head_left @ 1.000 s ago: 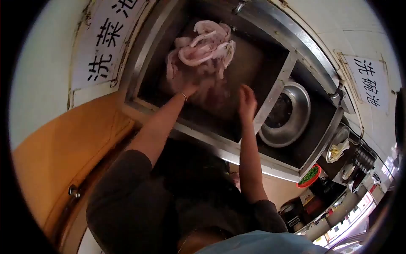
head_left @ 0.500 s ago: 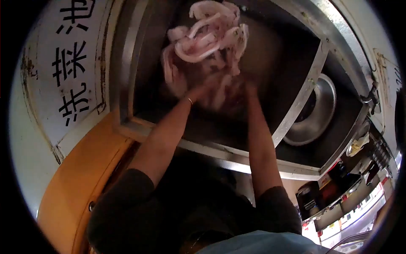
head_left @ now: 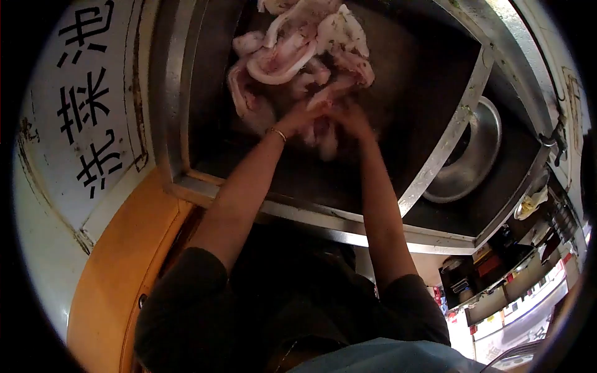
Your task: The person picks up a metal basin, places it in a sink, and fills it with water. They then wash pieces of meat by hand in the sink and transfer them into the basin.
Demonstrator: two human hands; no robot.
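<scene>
On this side of the large, dark, steel-rimmed sink basin (head_left: pixel 423 68): light-blue cloth (head_left: pixel 385 355) at the very bottom of the view, then two short dark fabric sleeves (head_left: pixel 186 289), bare forearms stretched over the basin's near rim.
Thin gold-coloured bracelet (head_left: pixel 277 132): there on the left wrist, above the basin's front part.
Left hand (head_left: pixel 306 114): down inside the basin, right at the pale-pink, white-edged slabs of raw meat (head_left: pixel 295 53), fingers angled across; whether they close on a piece, no telling.
Right hand (head_left: pixel 352 119): in the basin too, just beside the left, at the same meat; shadow and blur hide its grip, so no call on that either.
Meat: heaped in the basin, from under both hands back towards its far side, slabs curled and overlapping.
Orange smooth panel (head_left: pixel 118 267): left of the basin, by its near corner.
Steel divider (head_left: pixel 451 130): along the basin's right side.
Round, shiny steel bowl (head_left: pixel 482 158): beyond it, right of the basin.
White sign with black Chinese characters (head_left: pixel 87 93): on the wall left of the basin.
Pale dish with yellowish contents (head_left: pixel 532 202): well right of the basin, contents too small to make out.
</scene>
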